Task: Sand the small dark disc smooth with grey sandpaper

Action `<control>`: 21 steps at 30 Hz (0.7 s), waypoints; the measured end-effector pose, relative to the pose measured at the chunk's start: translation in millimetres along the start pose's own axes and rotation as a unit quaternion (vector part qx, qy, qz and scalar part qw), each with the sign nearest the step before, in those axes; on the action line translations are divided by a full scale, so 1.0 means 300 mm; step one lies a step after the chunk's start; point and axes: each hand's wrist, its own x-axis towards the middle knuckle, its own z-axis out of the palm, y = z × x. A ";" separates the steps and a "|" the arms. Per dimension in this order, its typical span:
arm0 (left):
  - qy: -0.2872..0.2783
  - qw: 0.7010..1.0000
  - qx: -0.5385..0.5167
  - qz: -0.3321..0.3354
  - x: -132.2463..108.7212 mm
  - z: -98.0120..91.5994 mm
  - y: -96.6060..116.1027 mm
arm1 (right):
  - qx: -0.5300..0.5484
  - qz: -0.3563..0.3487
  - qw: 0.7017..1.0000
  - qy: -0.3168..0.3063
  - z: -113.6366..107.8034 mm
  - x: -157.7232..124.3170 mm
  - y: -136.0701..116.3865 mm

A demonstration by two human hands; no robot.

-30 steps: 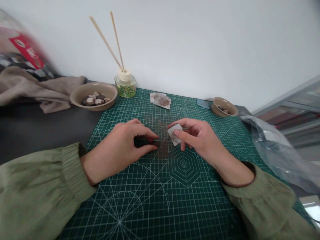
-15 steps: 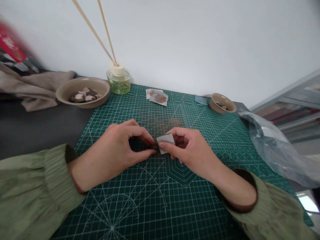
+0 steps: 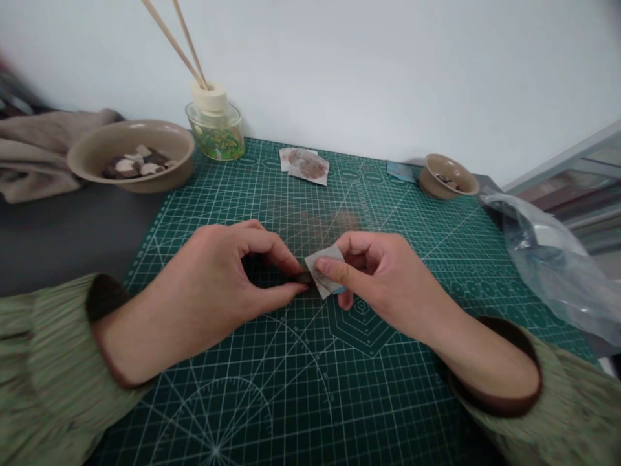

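Note:
Over the cutting mat [image 3: 233, 401], my left hand [image 3: 218, 291] pinches a small dark piece [image 3: 304, 278] between thumb and fingertips. Its shape is mostly covered, so I cannot tell what it is. My right hand [image 3: 383, 272] grips a small grey square of sandpaper [image 3: 326, 277], thumb on top and fingers beneath. The sandpaper meets the right end of the dark piece, and a bit of blue shows at its lower edge. Brown dust [image 3: 334, 221] lies on the mat just beyond both hands.
A large bowl [image 3: 179, 171] of dark and pale pieces stands left, beside a reed diffuser [image 3: 218, 129] and a cloth [image 3: 39, 145]. Used sandpaper squares [image 3: 308, 167], a blue square [image 3: 400, 171] and a smaller bowl [image 3: 439, 189] sit along the wall. A plastic bag [image 3: 548, 259] lies right.
The camera view has shifted, and the bowls and diffuser appear higher. The sandpaper has turned slightly in my right hand, baring a blue edge. Both hands keep their grips.

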 end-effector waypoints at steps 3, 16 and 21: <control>-0.003 1.000 0.002 -0.009 0.003 0.001 0.009 | 0.000 0.008 1.000 0.006 0.005 -0.003 -0.004; -0.010 0.999 0.023 -0.020 -0.005 -0.004 0.015 | 0.002 0.008 1.000 0.010 0.034 -0.017 -0.003; -0.001 1.000 0.013 -0.009 0.003 0.009 0.004 | -0.037 -0.006 0.999 0.016 0.031 -0.023 -0.005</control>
